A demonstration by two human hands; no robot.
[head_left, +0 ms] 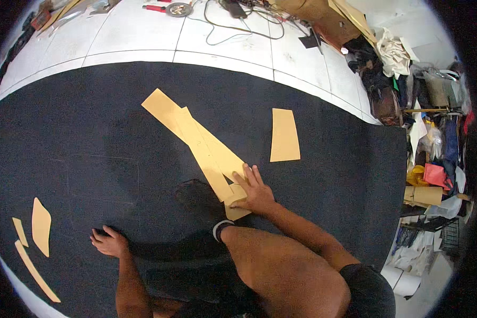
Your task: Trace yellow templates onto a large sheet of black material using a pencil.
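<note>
My right hand (255, 192) lies with fingers spread on the lower end of several overlapping tan paper pattern pieces. One long strip (161, 112) slants up to the left, with another long piece (209, 159) crossing it. A shorter tan piece (237, 213) shows under my palm and thumb. My left hand (110, 242) rests on the black fabric (334, 212), its fingers loosely bent and apart, with nothing visible in them. Faint chalk lines form a rectangle on the fabric just above that hand.
A separate tan panel (285, 135) lies to the right. At the far left are a curved tan piece (41, 228) and thin strips (37, 270). My bent leg (291, 259) stands on the fabric. Beyond lie white floor tiles (138, 34), cables (209, 24) and, at right, a cluttered rack (434, 111).
</note>
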